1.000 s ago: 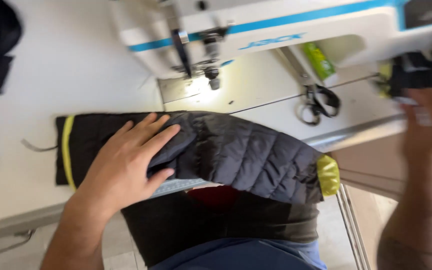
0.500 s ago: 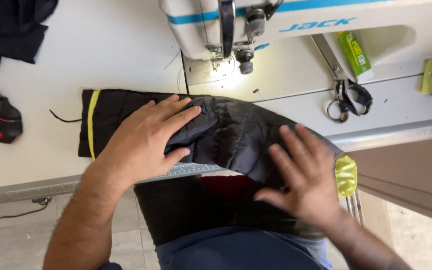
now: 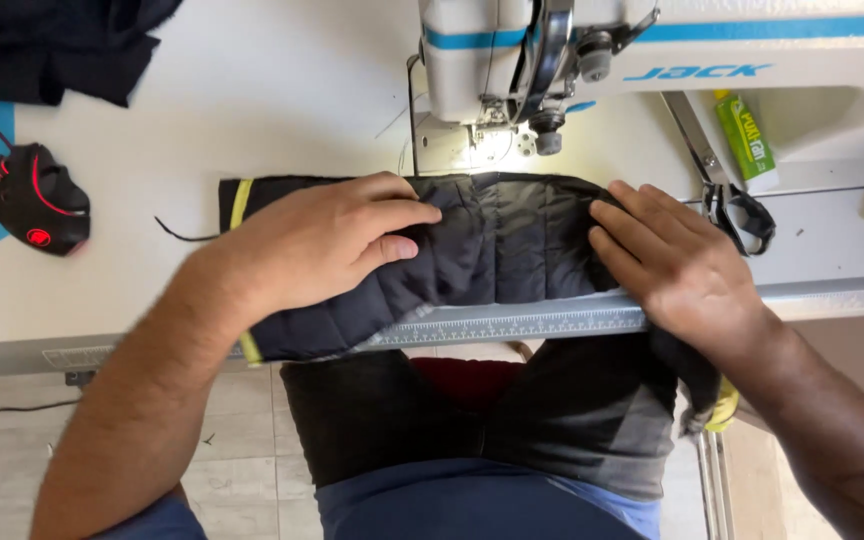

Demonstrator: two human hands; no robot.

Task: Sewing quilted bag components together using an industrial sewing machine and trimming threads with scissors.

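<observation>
Black quilted fabric: a padded garment piece [image 3: 512,250] lies on the white table [image 3: 252,110], its long axis running left to right along the front edge, just in front of the sewing machine [image 3: 592,50].
Yellow trim: a stripe [image 3: 241,200] marks its left end; its right end droops off the table edge.
Left hand [image 3: 322,245]: palm down, fingers curled, pinching a fold.
Right hand [image 3: 677,265]: flat and open, pressing the right part.
Nearby: scissors [image 3: 727,195] right, black-and-red mouse [image 3: 37,195] far left.
</observation>
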